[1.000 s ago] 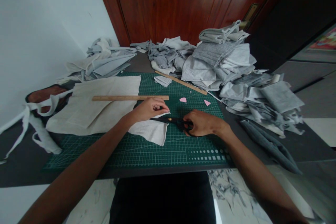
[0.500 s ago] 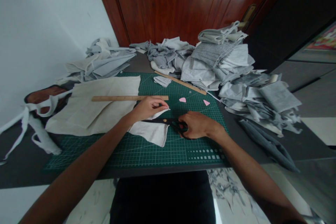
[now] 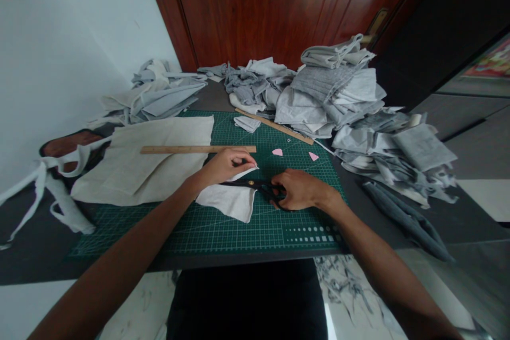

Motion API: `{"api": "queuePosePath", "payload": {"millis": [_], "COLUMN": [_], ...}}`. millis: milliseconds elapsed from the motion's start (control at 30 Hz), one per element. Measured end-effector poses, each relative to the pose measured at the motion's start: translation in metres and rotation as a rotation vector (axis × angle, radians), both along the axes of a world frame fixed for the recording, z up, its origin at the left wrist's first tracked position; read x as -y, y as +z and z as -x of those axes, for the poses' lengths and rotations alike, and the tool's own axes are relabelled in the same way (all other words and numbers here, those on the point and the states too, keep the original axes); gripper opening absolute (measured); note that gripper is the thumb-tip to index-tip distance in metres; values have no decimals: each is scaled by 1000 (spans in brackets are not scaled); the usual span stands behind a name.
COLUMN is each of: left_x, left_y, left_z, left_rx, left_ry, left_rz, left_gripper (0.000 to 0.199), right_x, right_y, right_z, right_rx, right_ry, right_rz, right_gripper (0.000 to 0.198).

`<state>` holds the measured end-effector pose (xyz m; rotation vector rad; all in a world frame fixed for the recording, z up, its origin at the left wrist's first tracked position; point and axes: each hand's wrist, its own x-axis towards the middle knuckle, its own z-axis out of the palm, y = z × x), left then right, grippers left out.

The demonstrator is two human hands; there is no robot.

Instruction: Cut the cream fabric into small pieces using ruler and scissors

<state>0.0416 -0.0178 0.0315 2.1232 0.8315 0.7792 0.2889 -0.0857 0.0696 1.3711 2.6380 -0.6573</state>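
Note:
My left hand [image 3: 226, 164] pinches the edge of a small white cloth piece [image 3: 227, 201] between thumb and fingertips. The rest of that cloth lies on a green cutting mat [image 3: 207, 235]. Black scissors [image 3: 261, 186] are gripped in my right hand [image 3: 298, 189], fingers through the handles. Their blades point left and lie across the cloth, just below my left fingers; the tips are hidden from me. A wooden ruler [image 3: 179, 149] lies beyond my left hand, on a large cream cloth [image 3: 167, 130]. Two pink chalk-like pieces [image 3: 278, 152] rest beyond my right hand.
Heaps of grey and white cloth [image 3: 319, 90] line the back and right of the dark table [image 3: 470, 218]. A second wooden ruler [image 3: 274, 126] lies slanted near them. White straps [image 3: 40, 172] are at the left, a dark grey cloth [image 3: 402, 218] at the right edge.
Almost nothing differs. Both hands, the scissors and the cloth keep their places; the view has shifted very slightly.

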Motion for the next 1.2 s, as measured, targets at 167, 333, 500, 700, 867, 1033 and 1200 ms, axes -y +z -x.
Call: {"api": "queuePosePath", "payload": {"millis": [167,333,500,700,867,1033,1200], "left_x": [0,0,0,-1,-5,-14,-18], "left_y": [2,1,2,3,8,15,19], "left_z": [1,1,2,6,20,41,56], "left_rx": [11,3,9,-38,-26,-124,-244], "left_ry": [16,11,18,-7,-40,-119,-110], "left_rz": [5,11,12,41,200,320,388], "left_gripper": [24,26,25,26,34,41,41], "right_x": [-2,-3,-4,-1,2,1,0], "right_y": [-2,-5,-7,-9,-8,-9,-10], "right_z": [-1,-3,-4,-6,-8,-11,-14], "right_rx": [-29,-58,-67,-107,-129,-155,-177], "right_ry": [7,14,17,19,17,33,38], "right_rz": [5,10,-1,-12,-10,-7,3], "right_gripper": [19,17,18,15,12,12,13]}}
